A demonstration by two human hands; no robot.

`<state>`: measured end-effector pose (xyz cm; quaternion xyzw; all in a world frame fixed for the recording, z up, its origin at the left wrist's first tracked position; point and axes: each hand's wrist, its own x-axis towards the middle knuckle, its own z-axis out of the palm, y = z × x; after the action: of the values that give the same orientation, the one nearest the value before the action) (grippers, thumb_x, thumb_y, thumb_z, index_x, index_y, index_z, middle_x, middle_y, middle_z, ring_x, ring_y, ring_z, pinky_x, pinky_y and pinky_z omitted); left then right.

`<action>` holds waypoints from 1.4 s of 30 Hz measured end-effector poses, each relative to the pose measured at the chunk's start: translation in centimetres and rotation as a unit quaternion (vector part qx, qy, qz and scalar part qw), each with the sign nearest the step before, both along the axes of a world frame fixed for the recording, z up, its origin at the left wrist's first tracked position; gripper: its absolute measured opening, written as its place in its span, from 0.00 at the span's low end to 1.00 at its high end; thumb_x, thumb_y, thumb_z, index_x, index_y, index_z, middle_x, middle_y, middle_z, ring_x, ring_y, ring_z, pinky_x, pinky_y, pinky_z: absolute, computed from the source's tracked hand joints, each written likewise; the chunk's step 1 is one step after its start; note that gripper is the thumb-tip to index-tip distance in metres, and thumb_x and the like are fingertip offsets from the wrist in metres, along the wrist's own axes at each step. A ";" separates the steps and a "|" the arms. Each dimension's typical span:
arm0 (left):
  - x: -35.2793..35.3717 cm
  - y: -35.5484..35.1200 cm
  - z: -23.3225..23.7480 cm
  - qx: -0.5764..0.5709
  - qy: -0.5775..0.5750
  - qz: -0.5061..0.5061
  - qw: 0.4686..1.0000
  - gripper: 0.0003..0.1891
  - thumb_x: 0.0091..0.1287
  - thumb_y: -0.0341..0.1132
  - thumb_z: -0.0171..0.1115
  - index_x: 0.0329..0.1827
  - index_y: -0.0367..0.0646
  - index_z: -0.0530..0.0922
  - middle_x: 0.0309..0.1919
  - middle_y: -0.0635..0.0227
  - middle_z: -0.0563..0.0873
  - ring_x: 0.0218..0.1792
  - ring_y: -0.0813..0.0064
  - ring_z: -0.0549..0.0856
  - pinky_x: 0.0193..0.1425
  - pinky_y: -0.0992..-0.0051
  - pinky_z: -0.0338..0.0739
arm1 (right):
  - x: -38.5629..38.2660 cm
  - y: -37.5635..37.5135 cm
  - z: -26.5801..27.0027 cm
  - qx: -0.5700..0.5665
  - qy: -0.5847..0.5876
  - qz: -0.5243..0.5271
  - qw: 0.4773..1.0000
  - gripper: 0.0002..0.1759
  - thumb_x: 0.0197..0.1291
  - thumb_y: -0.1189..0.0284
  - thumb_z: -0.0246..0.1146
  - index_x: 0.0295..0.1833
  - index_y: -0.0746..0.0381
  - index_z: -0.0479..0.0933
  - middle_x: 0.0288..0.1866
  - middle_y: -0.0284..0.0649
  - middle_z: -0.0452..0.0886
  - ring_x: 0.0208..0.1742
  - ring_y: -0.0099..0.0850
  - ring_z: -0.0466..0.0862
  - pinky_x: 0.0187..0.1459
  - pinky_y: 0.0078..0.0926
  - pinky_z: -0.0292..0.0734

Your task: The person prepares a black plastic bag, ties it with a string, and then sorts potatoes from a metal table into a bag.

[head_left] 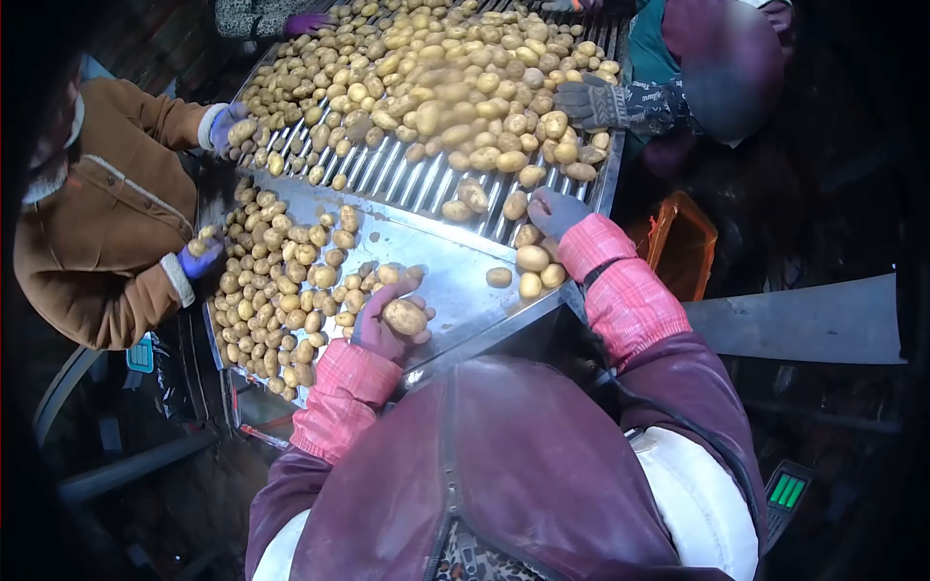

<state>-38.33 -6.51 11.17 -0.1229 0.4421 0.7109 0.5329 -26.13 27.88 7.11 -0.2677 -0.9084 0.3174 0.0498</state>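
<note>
My left hand (378, 327), in a purple glove, is turned palm up and curled around a potato (405, 317). It is over the near edge of the metal tray (426, 250), beside a pile of potatoes (276, 290). My right hand (560, 213), gloved too, reaches to the right end of the roller bed (412, 179). A single potato (515, 204) lies right by its fingertips; whether they grip it is hidden. Several potatoes, one of them a pale potato (532, 259), lie just below that hand on the tray's right corner.
A large heap of potatoes (465, 87) covers the rollers. On the left a co-worker in a brown coat (107, 213) handles potatoes with both hands. Another person's grey glove (589, 103) touches the heap at right; a purple glove (308, 23) shows at the back. An orange crate (686, 242) stands right.
</note>
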 end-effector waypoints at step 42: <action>-0.2 -1.3 -3.5 0.152 -0.098 -0.041 0.983 0.23 0.73 0.47 0.52 0.60 0.39 0.75 0.46 0.56 0.84 0.45 0.54 0.85 0.51 0.49 0.81 | 2.7 -9.8 -0.1 0.022 0.042 0.100 0.994 0.23 0.59 0.63 0.63 0.59 0.56 0.77 0.51 0.48 0.80 0.54 0.46 0.80 0.55 0.39 0.75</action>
<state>-38.48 -7.77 7.70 -0.0908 0.2793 0.7318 0.6150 -23.40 18.10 7.04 -0.1610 -0.9342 0.3121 0.0623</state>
